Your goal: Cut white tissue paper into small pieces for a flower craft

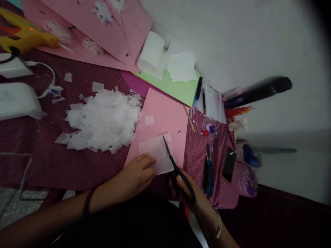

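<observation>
The left edge crops the glue gun (24, 33); print on the white box (19, 101) blurs.

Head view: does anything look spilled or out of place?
Mildly, yes. A few white scraps lie apart from the pile of cut paper, near the white cable. Odder, the yellow glue gun shows a lit light though nobody visibly holds it, its tip overlapping pink painted sheets; contact is unclear.

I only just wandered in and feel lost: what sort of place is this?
Probably a craft table, perhaps in a home: there's a heap of thin white paper pieces, a yellow hot glue gun, and black scissors in the person's right hand.
</observation>
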A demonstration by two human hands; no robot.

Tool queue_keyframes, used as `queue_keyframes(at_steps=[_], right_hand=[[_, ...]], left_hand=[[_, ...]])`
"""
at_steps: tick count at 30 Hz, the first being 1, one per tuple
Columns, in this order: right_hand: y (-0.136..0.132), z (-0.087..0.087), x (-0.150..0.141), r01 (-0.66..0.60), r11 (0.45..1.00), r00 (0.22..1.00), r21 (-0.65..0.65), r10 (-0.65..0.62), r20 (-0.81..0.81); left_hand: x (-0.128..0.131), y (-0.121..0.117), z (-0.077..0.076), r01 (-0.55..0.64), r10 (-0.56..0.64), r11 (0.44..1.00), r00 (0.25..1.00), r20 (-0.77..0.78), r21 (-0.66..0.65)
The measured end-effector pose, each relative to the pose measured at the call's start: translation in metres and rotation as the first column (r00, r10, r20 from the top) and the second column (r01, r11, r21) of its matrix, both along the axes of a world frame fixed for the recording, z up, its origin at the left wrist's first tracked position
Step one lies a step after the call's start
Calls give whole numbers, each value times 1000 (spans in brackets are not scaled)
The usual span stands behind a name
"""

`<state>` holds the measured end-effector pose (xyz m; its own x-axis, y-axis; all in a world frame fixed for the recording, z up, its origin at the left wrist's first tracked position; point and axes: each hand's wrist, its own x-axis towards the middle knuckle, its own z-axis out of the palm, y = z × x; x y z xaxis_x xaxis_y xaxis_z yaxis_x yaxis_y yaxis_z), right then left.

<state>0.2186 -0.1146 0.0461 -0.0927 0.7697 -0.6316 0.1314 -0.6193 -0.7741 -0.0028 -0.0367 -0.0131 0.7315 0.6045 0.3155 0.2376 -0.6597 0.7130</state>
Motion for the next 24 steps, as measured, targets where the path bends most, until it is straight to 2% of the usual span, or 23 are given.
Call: queue_keyframes(at_steps=[4, 10, 13, 19, 24], right_hand=[[0, -7, -1, 28, 999, 1000, 25, -28, 9], [0, -12, 1, 34, 998, 999, -50, -32, 43], [2, -8, 3, 22, 998, 1000, -58, -23, -12], [4, 7, 15, -4, 999, 989, 42, 10, -146], [-12, 8, 31, 122, 991, 959, 52, -104, -264]], left_hand=[[1, -1, -2, -7, 7, 1000, 1000, 30, 23], [2, 1, 1, 4, -4, 1000, 1000, 26, -7], [1, 1, 3, 14, -14, 999, 1000, 7, -30], [-2, 2, 9, 44, -52, 994, 995, -79, -97], [1, 2, 13, 14, -31, 989, 993, -111, -148]])
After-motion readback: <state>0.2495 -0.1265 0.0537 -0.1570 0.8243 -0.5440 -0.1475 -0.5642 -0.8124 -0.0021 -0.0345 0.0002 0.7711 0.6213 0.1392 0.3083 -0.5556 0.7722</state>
